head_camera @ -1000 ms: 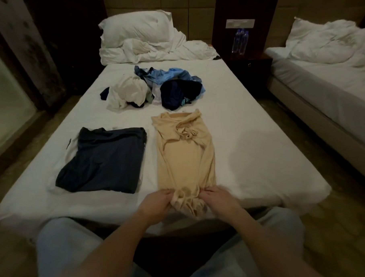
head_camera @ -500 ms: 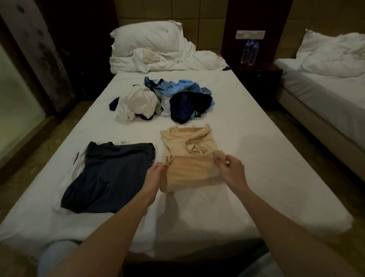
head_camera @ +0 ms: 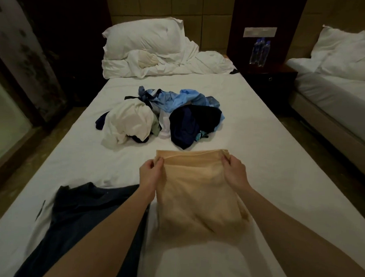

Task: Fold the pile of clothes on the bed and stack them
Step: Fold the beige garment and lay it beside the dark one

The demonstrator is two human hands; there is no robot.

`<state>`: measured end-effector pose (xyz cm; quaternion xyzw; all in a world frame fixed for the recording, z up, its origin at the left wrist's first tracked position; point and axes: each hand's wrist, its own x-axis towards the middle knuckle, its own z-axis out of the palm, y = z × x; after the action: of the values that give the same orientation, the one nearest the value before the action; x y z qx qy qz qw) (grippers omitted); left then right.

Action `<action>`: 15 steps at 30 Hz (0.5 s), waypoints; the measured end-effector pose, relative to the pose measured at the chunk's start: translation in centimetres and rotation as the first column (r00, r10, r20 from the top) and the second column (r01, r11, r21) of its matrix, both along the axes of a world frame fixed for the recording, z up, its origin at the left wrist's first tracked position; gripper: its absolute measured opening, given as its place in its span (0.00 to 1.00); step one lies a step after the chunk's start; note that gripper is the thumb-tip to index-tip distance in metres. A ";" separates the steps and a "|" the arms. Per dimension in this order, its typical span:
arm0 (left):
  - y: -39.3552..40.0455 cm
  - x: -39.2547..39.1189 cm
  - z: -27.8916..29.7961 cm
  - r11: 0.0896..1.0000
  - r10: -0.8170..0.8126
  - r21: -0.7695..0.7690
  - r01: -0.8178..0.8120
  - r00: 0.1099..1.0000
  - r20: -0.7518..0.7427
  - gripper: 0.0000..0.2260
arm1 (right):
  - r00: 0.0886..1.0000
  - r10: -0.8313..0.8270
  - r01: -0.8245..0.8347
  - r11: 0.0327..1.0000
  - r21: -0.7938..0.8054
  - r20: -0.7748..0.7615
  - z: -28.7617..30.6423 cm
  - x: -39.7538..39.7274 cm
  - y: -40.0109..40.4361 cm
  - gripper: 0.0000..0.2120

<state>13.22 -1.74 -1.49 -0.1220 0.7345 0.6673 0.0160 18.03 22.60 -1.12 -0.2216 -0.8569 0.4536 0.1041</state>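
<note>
step: folding tan top (head_camera: pixel 198 187) in half on bed (head_camera: pixel 261 137) | left hand (head_camera: pixel 149 175) + right hand (head_camera: pixel 234 172): each grip pinches a far corner, lining up edges | folded navy piece (head_camera: pixel 86 213) left, ready as stack base | pile (head_camera: pixel 163 118) beyond, unfolded

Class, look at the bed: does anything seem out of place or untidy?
Yes. A heap of unfolded clothes lies crumpled mid-bed, and rumpled bedding is bunched by the pillow. The beige garment in both hands looks neatly folded.
</note>
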 end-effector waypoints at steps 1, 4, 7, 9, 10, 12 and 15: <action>0.3 -1.6 -1.1 0.999 -0.003 -0.043 0.002 1.000 -0.004 0.16 | 1.000 0.005 -0.005 1.000 0.020 0.028 -1.0 -1.7 0.4 0.20; 1.1 -5.6 -4.3 0.960 -0.044 -0.276 0.033 0.998 -0.034 0.14 | 0.992 0.018 -0.030 0.996 0.088 0.126 -4.6 -6.2 1.5 0.20; 1.7 -8.2 -7.1 0.859 -0.116 -0.506 0.077 0.992 -0.046 0.11 | 0.961 -0.036 -0.031 0.971 0.239 0.272 -6.9 -8.5 1.7 0.18; 1.9 -9.1 -8.2 0.770 -0.172 -0.626 0.122 0.985 -0.019 0.18 | 0.951 -0.056 -0.046 0.946 0.321 0.303 -7.5 -8.9 1.6 0.16; 2.0 -9.4 -8.5 0.720 -0.213 -0.679 0.145 0.977 -0.016 0.17 | 0.954 -0.045 -0.056 0.944 0.325 0.296 -7.7 -9.0 1.5 0.15; 2.1 -9.7 -8.5 0.653 -0.298 -0.734 0.183 0.954 -0.027 0.08 | 0.969 -0.023 -0.025 0.982 0.190 0.247 -7.6 -9.0 1.5 0.12; 2.2 -8.8 -6.7 0.783 -0.257 -0.589 0.198 0.966 -0.017 0.13 | 0.984 0.023 -0.012 0.998 -0.066 0.176 -5.6 -8.3 1.8 0.22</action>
<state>4.39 0.49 -8.22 0.0008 0.9126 0.4083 0.0231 9.71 24.39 -6.76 -0.2565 -0.8496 0.4606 0.0164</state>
